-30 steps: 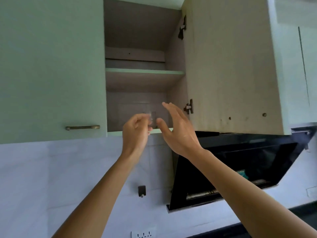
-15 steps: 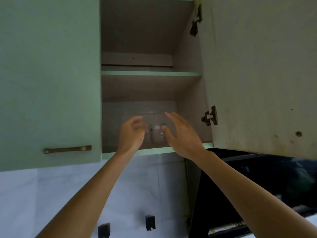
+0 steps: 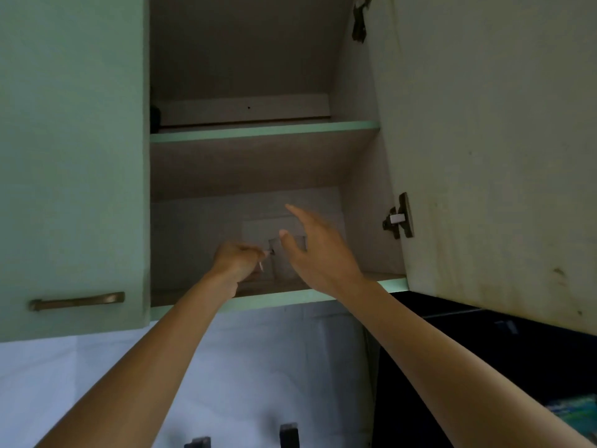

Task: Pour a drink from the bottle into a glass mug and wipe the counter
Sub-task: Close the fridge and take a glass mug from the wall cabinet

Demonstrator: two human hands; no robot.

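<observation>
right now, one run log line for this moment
stage: fetching glass mug | place: lower shelf, open cabinet | left hand: closed at mug | right hand: open beside mug | pour: not started

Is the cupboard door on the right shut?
No, the right door is swung open, showing its inner face and both shelves.

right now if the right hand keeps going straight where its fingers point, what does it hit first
Probably the cabinet's back wall. The open right hand points up and into the lower compartment, passing beside the glass mug rather than at it. Depth is hard to judge here.
</observation>
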